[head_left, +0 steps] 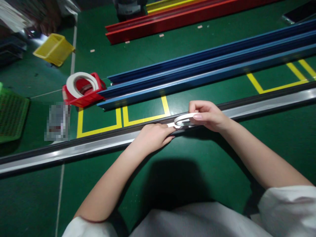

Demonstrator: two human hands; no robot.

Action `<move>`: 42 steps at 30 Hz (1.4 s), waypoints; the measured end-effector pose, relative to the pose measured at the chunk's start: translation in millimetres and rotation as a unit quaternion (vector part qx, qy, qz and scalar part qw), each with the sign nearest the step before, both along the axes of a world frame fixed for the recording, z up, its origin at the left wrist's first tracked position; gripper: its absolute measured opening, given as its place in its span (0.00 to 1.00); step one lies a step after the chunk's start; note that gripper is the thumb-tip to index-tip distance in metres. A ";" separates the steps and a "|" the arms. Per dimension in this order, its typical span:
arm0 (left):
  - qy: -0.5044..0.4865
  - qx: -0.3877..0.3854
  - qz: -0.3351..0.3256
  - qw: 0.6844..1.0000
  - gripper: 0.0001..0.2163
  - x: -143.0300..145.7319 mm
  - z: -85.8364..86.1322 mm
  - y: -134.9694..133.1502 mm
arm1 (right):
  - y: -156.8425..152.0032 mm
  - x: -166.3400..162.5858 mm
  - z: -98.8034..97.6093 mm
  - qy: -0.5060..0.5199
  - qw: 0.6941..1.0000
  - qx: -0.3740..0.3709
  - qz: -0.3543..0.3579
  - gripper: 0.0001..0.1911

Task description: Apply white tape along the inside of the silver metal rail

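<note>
A long grey metal rail (271, 103) with a pale strip along its top lies across the green floor in front of me. My right hand (208, 115) is closed round a small roll of white tape (184, 120) held flat just above the rail. My left hand (154, 135) rests on the rail right beside the roll, fingers pressed together on the tape's free end.
Blue rails (209, 67) lie parallel behind the grey one, red and yellow rails (172, 21) farther back. A red tray (85, 93) holding a large white tape roll (80, 84) sits at the left. A yellow basket (54, 49) and a green basket (11, 115) stand at the far left.
</note>
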State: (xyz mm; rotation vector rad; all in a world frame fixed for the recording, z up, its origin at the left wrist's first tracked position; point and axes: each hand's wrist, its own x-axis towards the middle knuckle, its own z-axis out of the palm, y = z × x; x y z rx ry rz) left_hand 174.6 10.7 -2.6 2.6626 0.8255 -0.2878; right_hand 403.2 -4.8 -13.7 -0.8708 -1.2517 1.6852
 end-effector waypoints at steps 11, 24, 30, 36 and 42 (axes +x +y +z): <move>-0.027 0.010 -0.013 1.000 0.12 3.8 -1.4 0.6 | -0.4 2.4 -4.8 -0.002 1.000 -0.002 -0.001 0.15; -0.035 0.037 0.021 0.998 0.17 7.0 -8.9 -8.1 | -0.9 2.5 -5.0 0.013 1.000 0.021 -0.013 0.14; -0.032 0.039 0.007 0.999 0.18 4.0 -10.0 -5.4 | -4.7 4.5 -3.5 0.008 0.999 0.022 -0.029 0.14; -0.018 0.035 0.026 0.999 0.17 -12.2 -8.6 -9.4 | -5.5 8.3 -2.2 0.000 0.999 0.019 -0.030 0.13; 0.004 0.020 0.058 0.998 0.17 -32.6 -4.7 -16.2 | -5.7 11.9 -1.9 -0.025 0.999 0.031 -0.008 0.14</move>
